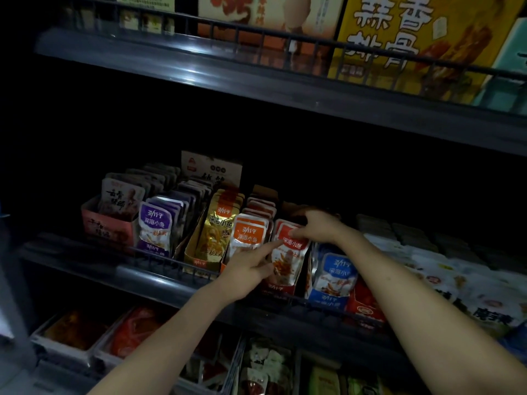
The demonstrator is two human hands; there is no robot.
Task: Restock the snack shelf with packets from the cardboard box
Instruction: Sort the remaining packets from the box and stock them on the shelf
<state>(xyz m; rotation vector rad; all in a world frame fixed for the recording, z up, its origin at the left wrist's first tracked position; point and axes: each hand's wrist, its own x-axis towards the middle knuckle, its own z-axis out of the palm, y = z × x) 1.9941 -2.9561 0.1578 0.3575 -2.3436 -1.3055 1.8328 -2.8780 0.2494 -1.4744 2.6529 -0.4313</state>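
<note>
Right hand point(316, 228) pinches red packet point(286, 262) at its top edge, left hand point(251, 270) touching

The purple packets point(155, 226), orange packets point(248, 238), red packets point(288, 252) and blue packets point(333, 272) are smooth, glossy plastic film, and a bare silvery foil edge shows along the side of the blue ones. The gold packets point(216, 232) look metallic, their foil-like faces catching the light. The pink display box point(107, 228) is matt printed cardboard. The front rail point(176, 265) of the snack shelf is thin dark metal wire with a dull coat. A clear, shiny plastic strip point(128, 48) runs along the upper shelf's edge. The big yellow box point(405, 38) above it is printed card with a slight gloss. The white trays point(65, 353) on the lower shelf look like smooth plastic.
</note>
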